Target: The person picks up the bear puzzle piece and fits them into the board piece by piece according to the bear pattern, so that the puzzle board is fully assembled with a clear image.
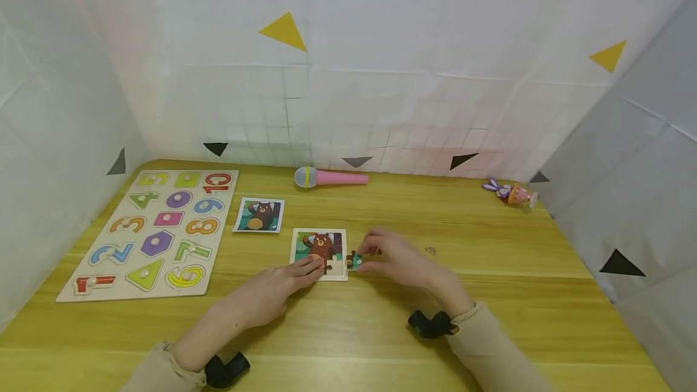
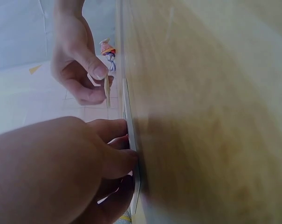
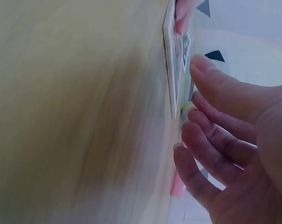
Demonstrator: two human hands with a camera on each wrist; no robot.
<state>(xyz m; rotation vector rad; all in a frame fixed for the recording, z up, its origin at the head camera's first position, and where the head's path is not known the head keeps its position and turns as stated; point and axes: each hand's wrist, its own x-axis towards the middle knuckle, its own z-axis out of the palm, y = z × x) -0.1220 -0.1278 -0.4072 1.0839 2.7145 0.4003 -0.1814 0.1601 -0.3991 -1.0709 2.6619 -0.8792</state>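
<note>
A small square jigsaw puzzle board point(image 1: 336, 268) with a brown bear picture lies at the middle of the table, its lower right corner showing bare wood. My left hand point(image 1: 272, 292) rests on it from the left, fingertips pressing over the lower part of the bear. Just off the board's right side, my right hand point(image 1: 397, 262) pinches a jigsaw piece point(image 1: 356, 261) with teal and brown on it. In the left wrist view the piece point(image 2: 107, 91) is seen edge-on between thumb and fingers, raised beside the board's far end.
A bear picture card point(image 1: 258, 215) lies behind and left of the board. Farther left is a wooden number-and-shape peg board point(image 1: 204, 253). A pink toy microphone point(image 1: 337, 178) lies at the back, and a purple rabbit toy point(image 1: 510, 193) at the back right. White sheeting point(image 1: 435, 29) encloses the table.
</note>
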